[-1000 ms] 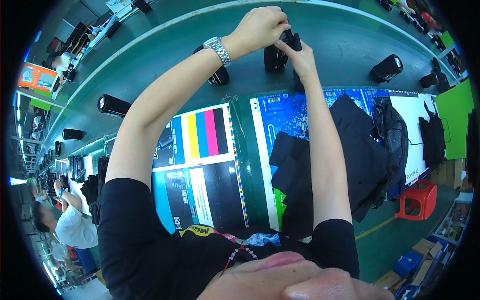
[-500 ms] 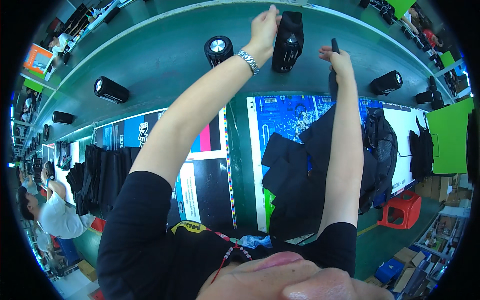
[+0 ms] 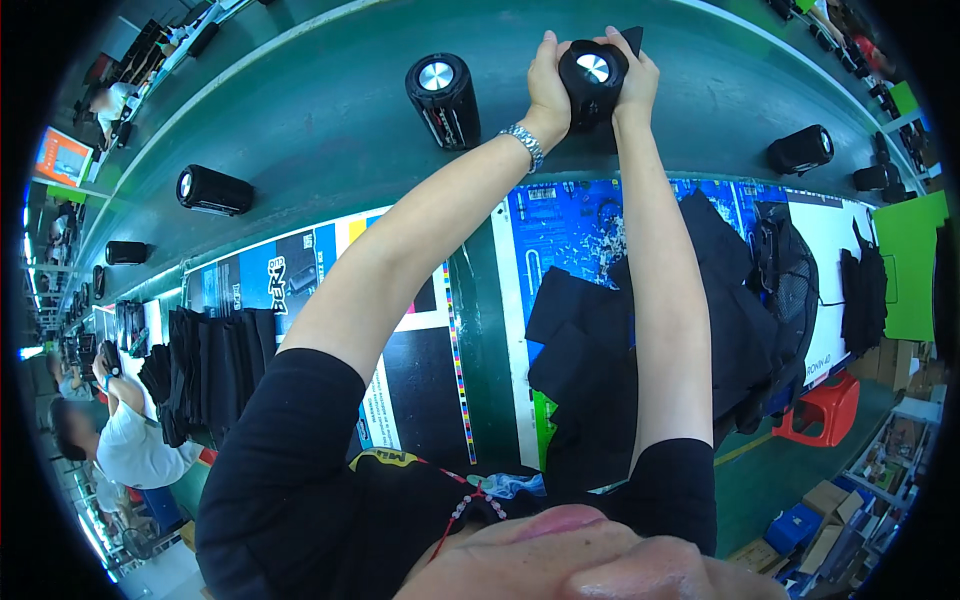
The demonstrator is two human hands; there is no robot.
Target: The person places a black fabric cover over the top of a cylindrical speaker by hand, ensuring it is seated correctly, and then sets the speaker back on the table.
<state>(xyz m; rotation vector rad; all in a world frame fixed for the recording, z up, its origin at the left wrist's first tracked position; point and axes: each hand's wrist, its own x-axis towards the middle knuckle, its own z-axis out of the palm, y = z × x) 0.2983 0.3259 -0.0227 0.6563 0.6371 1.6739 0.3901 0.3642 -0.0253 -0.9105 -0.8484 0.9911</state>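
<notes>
At the far side of the green work surface, my left hand [image 3: 548, 92] and my right hand [image 3: 637, 88] close around a black cylindrical speaker [image 3: 590, 98] from both sides. Its silver round end points up toward me. A dark flap of black cloth [image 3: 632, 40] sticks up by my right fingers; whether it is pinched or just resting there, I cannot tell. Left of my left hand stands another black speaker [image 3: 444, 108], also with a silver end. A pile of black cloth pieces [image 3: 590, 370] lies below my right forearm.
More black speakers lie along the green surface [image 3: 330, 130], one at left [image 3: 215, 190] and one at right [image 3: 800, 150]. Folded black cloth [image 3: 215, 360] sits at left, a black mesh bag [image 3: 785, 285] at right. A red stool [image 3: 820, 412] stands at lower right; a co-worker [image 3: 145, 440] sits at left.
My right hand has come left to the speaker, and both hands now clasp it. The dark cover over its top no longer shows and its silver end is visible. The neighbouring speakers have shifted slightly in view.
</notes>
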